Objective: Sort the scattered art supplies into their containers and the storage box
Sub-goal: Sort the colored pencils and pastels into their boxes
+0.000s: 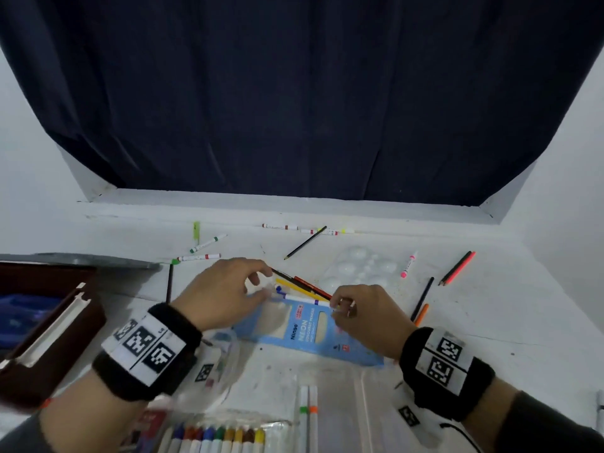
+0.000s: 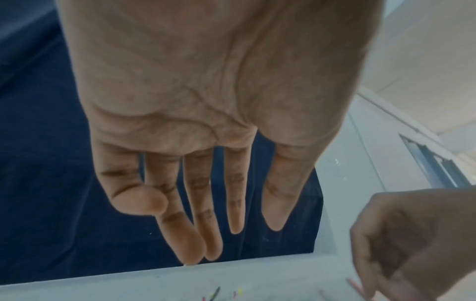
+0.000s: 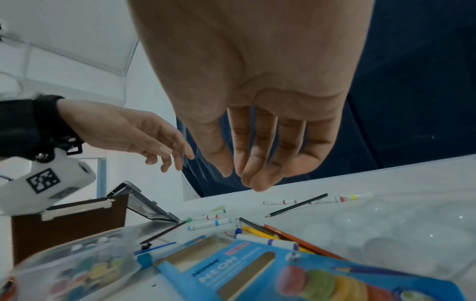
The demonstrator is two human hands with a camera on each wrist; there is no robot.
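While both hands (image 1: pixel 281 302) hover empty and relaxed, the pencil box (image 1: pixel 304 331) lies beneath them.

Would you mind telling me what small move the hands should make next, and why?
Probably lower the right hand to pinch the white marker lying across the top of the blue pencil box. Both it and the left hand hover with relaxed fingers holding nothing, and that marker is nearest.

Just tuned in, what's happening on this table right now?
A person is tidying art supplies on a white table. Both hands hover, holding nothing, over a small pile of pencils and markers just beyond the blue neon coloured-pencil box: left hand, right hand. More pens lie scattered; the brown storage box stands open at the left.
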